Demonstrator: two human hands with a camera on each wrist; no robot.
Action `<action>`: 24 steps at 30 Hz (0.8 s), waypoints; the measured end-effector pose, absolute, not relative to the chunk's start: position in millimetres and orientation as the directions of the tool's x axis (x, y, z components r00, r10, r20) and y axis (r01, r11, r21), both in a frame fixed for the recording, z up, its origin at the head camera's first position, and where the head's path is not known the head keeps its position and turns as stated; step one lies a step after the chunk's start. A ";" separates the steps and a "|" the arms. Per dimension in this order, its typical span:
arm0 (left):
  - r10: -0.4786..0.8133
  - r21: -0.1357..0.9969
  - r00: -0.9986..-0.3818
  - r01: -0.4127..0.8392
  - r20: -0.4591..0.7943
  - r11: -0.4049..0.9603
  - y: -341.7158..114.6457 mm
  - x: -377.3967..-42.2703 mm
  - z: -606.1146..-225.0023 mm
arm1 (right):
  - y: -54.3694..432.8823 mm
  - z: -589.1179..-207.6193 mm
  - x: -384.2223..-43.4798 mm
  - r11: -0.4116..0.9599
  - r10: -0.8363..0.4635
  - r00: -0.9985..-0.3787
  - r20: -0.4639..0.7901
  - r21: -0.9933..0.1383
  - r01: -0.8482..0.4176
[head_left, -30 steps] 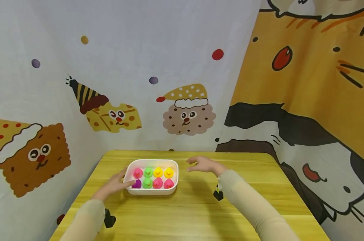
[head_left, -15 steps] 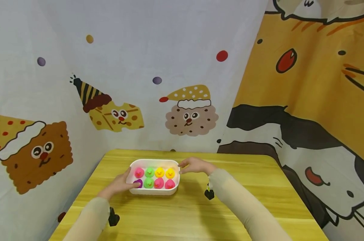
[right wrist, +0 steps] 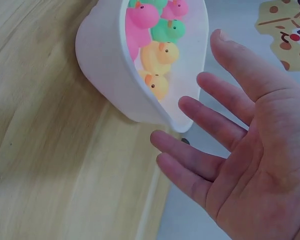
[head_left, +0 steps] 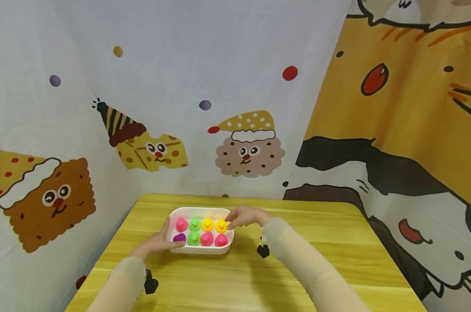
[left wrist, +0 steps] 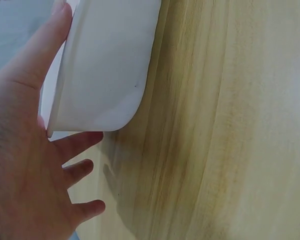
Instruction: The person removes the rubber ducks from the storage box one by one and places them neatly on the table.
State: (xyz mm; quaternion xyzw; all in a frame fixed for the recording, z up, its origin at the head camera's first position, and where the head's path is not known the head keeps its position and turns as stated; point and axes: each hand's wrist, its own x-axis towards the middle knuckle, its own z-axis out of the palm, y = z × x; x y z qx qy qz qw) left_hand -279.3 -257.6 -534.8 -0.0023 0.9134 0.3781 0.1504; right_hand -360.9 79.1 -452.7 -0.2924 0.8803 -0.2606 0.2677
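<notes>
A white box [head_left: 202,250] holds several small toy ducks in two rows: pink, green and yellow behind, purple, green and pink in front. My left hand [head_left: 157,240] is at its left end. The thumb lies along the front rim, and the other fingers spread loosely outside the end wall in the left wrist view. My right hand [head_left: 246,216] hovers at the back right corner, its fingertips overlapping the rim beside a yellow duck [head_left: 221,225]. In the right wrist view its fingers are spread and hold nothing, facing the box's right end.
The box stands on a yellow wood-grain table [head_left: 219,286], toward its far edge. Behind it hangs a white cloth [head_left: 173,56] with cartoon prints. Another printed cloth [head_left: 407,173] hangs at the right. Both sleeves are cream, with a dark device at each wrist.
My right hand has moved left from the table beside the box to the box's back right corner. My left thumb has slid from over the purple duck onto the front rim.
</notes>
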 end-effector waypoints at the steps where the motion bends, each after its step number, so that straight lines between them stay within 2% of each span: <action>1: 0.113 0.695 -0.952 -0.123 -0.283 0.709 -257.3 -279.1 -534.5 | 77.7 -454.2 -361.0 0.699 -0.649 -0.684 -0.334 -0.616 -0.363; 17: 0.130 0.754 -0.934 -0.180 -0.332 0.632 -253.5 -275.0 -527.0 | 66.1 -468.1 -365.1 0.742 -0.602 -0.647 -0.469 -0.626 -0.237; 24: 0.148 0.767 -0.931 -0.176 -0.333 0.618 -253.4 -274.9 -524.3 | 58.6 -476.9 -367.5 0.753 -0.609 -0.616 -0.499 -0.608 -0.251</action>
